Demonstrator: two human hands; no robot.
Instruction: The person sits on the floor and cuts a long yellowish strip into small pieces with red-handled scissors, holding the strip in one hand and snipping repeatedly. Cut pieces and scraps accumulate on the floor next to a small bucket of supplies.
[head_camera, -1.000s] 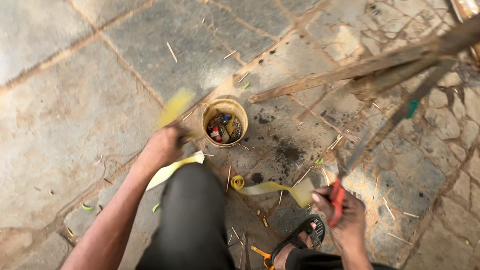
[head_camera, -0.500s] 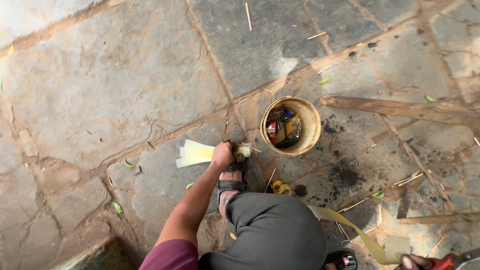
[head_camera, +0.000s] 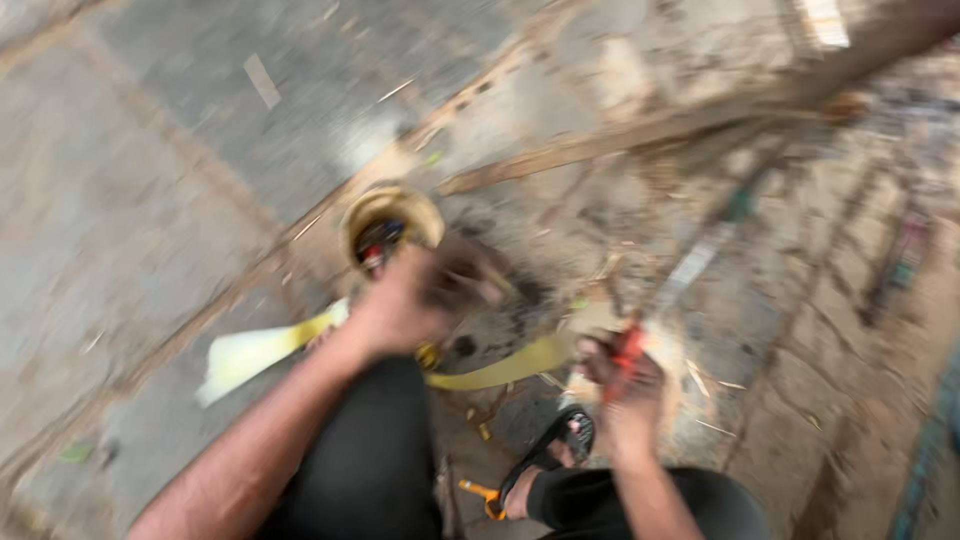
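1. Head view: the frame was badly smeared by motion. The left hand (head_camera: 400, 305) hung just in front of a small round container (head_camera: 390, 225) on the stone floor (head_camera: 150, 200). Its fingers looked curled, but I could not tell whether they gripped anything.
2. A long pale yellow strip (head_camera: 265, 345) ran from the floor at the left, behind that hand, and curved on toward the right hand (head_camera: 620, 385).
3. The right hand's fingers were closed around a red-handled tool (head_camera: 628, 350), touching or just beside the strip's far end.
4. Judging by its sag and curl, the strip was probably light, thin and bendy, apt to crease or split; it seemed best held flat near an end.
5. A sandalled foot (head_camera: 555, 450) rested below, and long wooden sticks (head_camera: 640, 135) lay beyond.
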